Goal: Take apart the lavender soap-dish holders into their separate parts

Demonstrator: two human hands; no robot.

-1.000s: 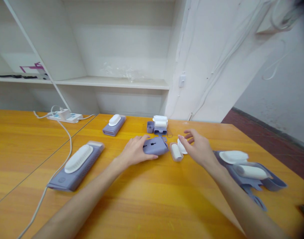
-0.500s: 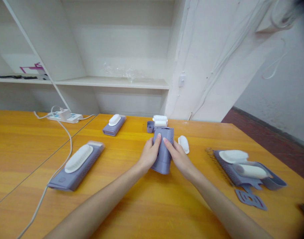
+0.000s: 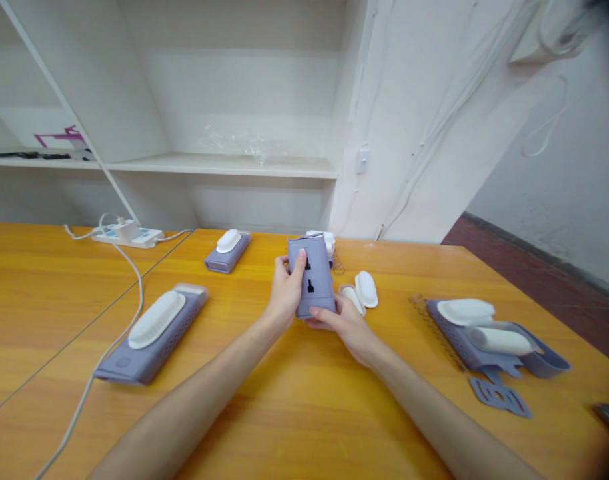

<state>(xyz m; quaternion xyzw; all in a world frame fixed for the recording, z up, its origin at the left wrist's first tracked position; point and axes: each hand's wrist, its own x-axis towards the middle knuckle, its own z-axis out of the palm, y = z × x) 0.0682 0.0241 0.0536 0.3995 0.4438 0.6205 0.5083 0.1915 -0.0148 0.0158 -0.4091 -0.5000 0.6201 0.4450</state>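
Both hands hold a grey-purple plastic casing (image 3: 314, 277) upright above the table; its face toward me has two dark T-shaped slots. My left hand (image 3: 286, 287) grips the casing's left side, thumb across the front. My right hand (image 3: 348, 323) is closed around its lower right corner, with the thumb on the bottom edge. Right behind the casing, white parts (image 3: 328, 241) are partly hidden. To the right lie a white oval brush head (image 3: 366, 289) and a second white oval piece (image 3: 352, 299), close to my right fingers.
At left lie two purple casings (image 3: 149, 340) (image 3: 228, 257), each topped by a white brush piece. A cable runs from a power strip (image 3: 129, 235). At right is an opened casing (image 3: 477, 333) with a white roller (image 3: 502, 341) and a flat slotted plate (image 3: 499, 396). Shelves (image 3: 224, 164) stand behind.
The casing has turned, so its slotted face now shows, and it has shifted slightly left and up. My right hand has slid down to its lower corner. The second white oval piece has come into view.
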